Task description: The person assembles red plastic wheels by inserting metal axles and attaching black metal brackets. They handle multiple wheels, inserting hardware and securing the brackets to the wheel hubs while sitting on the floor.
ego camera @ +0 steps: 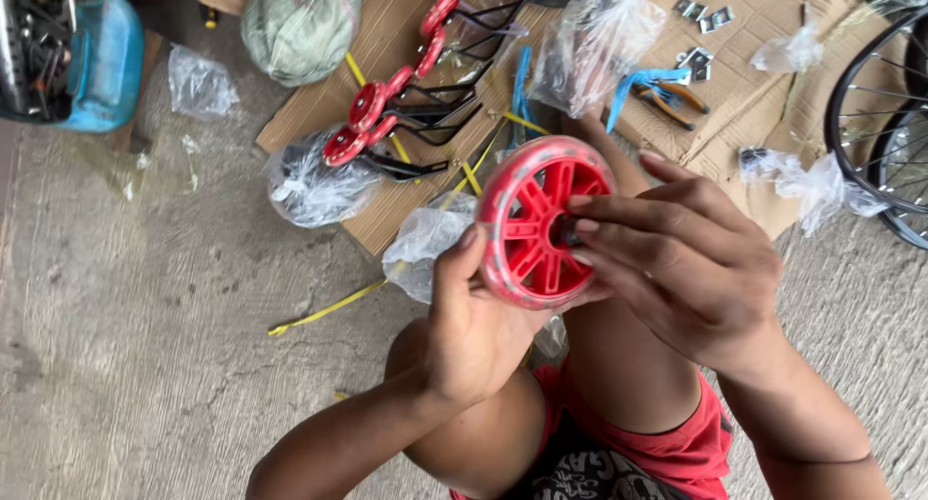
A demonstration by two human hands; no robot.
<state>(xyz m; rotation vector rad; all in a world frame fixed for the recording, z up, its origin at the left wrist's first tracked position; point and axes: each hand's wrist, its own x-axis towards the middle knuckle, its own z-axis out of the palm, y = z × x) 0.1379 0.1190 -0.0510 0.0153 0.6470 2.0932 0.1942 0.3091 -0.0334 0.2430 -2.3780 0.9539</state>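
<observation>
Two hands are seen around a red wheel [539, 225], which is held above the knees, over a concrete floor [145, 297]. The wheel is gripped from below by the left hand [474, 326], the thumb pressed against its rim and the fingers wrapped behind it. Its spoked face is turned toward the camera and slightly to the right, so its axle line runs roughly toward the viewer; the disc itself is tilted, upper edge leaning right. The right hand [691, 268] is laid over the right side of the wheel, its fingertips [580, 228] pinched at the dark hub.

Beyond the wheel, flattened cardboard [764, 36] is spread on the floor. On it are laid more red wheels on black brackets [406, 94], clear plastic bags [599, 41], pliers [662, 96] with blue and orange handles, and small metal parts [704, 15]. Yellow strapping [324, 312] is trailed across the concrete. Bicycle wheels [875, 123] are visible at the right edge, a blue container [106, 56] at the upper left.
</observation>
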